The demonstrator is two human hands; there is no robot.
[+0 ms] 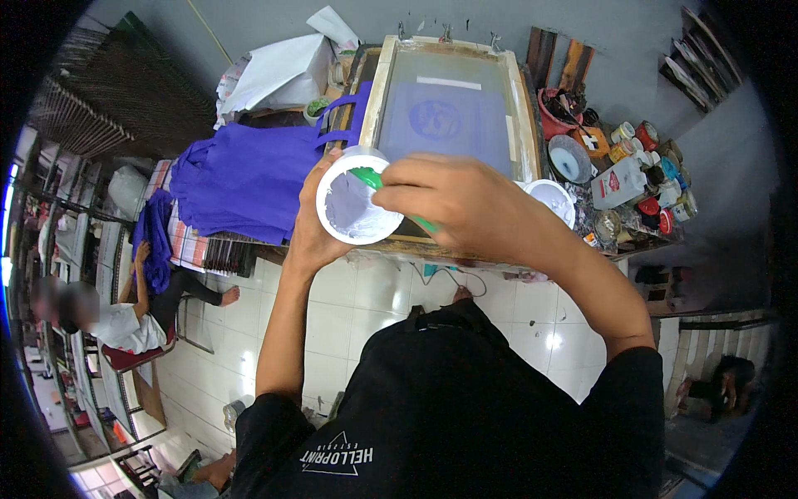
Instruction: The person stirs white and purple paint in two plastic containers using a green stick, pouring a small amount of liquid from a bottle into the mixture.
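Note:
In front of the worktable I tilt a white round tub (pixel 385 231) so that its inside shows, with pale, thick paste coating its bottom and wall. My left hand (pixel 307 218) is wrapped round the tub's left side. My right hand (pixel 440 198) is closed on a green plastic tool (pixel 366 176), whose kind I cannot make out; one end reaches into the tub and a bit shows below my fingers. Behind the tub lies a screen-printing frame (pixel 388 79) with a round design in its mesh. A purple bag (pixel 359 125) with handles sticks out from under its left side.
A heap of purple fabric (pixel 241 179) lies left of the frame. To the right stand a second white tub (pixel 553 200), a pale blue bowl (pixel 570 158), a white jug (pixel 618 185) and several small jars. A seated person (pixel 137 324) handles purple cloth at far left.

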